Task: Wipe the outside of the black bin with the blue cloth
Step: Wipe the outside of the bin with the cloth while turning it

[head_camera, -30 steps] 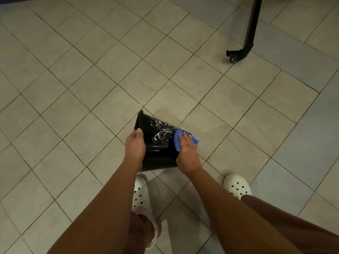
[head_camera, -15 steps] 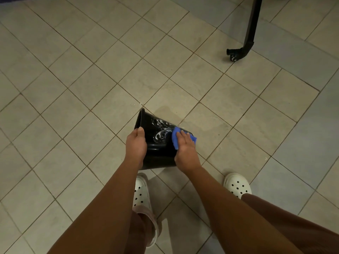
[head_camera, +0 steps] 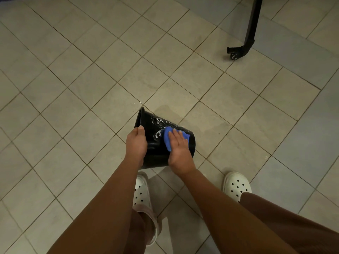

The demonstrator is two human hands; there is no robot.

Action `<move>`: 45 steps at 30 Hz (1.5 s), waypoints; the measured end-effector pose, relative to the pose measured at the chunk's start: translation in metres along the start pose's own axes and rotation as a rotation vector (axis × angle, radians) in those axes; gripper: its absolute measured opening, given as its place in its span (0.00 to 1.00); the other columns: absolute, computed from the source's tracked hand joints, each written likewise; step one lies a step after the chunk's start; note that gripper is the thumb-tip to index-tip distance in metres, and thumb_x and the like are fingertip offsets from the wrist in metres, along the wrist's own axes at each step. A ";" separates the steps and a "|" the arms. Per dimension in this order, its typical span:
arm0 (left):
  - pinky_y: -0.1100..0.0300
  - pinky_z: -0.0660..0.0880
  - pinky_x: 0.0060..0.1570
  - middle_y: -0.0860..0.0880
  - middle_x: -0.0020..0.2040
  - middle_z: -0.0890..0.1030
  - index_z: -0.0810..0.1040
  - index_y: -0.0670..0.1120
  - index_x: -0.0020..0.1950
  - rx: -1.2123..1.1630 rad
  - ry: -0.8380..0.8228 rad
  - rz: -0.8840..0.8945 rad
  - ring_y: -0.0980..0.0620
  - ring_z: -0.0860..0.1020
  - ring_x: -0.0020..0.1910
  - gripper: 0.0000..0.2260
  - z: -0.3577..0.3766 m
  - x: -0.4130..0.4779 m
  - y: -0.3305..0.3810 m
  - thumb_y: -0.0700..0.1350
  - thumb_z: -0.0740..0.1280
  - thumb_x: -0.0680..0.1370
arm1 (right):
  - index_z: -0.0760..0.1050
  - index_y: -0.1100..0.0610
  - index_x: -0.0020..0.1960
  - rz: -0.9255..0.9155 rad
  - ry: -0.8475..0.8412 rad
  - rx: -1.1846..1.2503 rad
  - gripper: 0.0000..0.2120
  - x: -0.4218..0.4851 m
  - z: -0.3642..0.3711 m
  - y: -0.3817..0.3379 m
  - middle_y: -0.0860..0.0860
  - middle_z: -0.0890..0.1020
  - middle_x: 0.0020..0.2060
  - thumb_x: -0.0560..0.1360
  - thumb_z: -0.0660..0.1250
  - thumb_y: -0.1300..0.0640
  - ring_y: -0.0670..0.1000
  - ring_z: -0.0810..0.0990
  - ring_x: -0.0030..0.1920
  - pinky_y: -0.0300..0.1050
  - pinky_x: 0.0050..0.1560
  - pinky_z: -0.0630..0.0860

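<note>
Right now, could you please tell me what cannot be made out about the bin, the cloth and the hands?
Head view: the inside of the black bin is hidden; its mouth is turned away.
Head view: most of the blue cloth lies under the right hand.
Head view: the left hand's fingers vanish behind the bin's rim.
Head view: the black metal leg is cut off by the top edge.
</note>
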State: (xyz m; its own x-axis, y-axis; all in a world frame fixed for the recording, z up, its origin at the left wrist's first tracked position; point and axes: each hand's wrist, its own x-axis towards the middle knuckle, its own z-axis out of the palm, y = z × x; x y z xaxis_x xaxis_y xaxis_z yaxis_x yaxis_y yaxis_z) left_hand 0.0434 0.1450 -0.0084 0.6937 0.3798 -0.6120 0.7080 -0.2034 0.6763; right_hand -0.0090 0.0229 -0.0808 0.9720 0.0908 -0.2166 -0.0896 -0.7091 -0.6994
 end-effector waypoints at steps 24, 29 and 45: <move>0.43 0.77 0.58 0.37 0.51 0.82 0.79 0.41 0.56 0.001 -0.057 -0.024 0.37 0.80 0.53 0.17 0.000 -0.003 0.010 0.49 0.55 0.85 | 0.57 0.67 0.72 0.047 0.070 -0.107 0.33 -0.031 0.022 -0.020 0.65 0.60 0.72 0.69 0.64 0.70 0.64 0.55 0.73 0.63 0.70 0.55; 0.45 0.77 0.54 0.38 0.50 0.82 0.79 0.43 0.54 0.007 -0.073 -0.054 0.39 0.81 0.52 0.16 -0.002 -0.003 0.010 0.49 0.54 0.85 | 0.47 0.60 0.76 0.018 -0.018 -0.013 0.34 -0.001 0.002 -0.021 0.57 0.49 0.76 0.74 0.58 0.67 0.55 0.41 0.75 0.54 0.75 0.41; 0.47 0.79 0.51 0.41 0.50 0.83 0.81 0.45 0.57 -0.047 -0.095 -0.082 0.41 0.81 0.49 0.14 -0.006 0.001 0.015 0.44 0.56 0.84 | 0.47 0.59 0.76 -0.099 -0.030 -0.082 0.32 -0.006 0.002 -0.004 0.55 0.49 0.76 0.76 0.58 0.65 0.53 0.39 0.74 0.57 0.74 0.42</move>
State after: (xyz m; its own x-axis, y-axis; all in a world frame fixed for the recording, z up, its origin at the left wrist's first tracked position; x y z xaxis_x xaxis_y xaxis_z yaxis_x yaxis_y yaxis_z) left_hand 0.0539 0.1471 0.0036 0.6450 0.3060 -0.7002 0.7571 -0.1316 0.6399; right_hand -0.0153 0.0269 -0.0778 0.9682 0.1835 -0.1702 0.0259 -0.7500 -0.6609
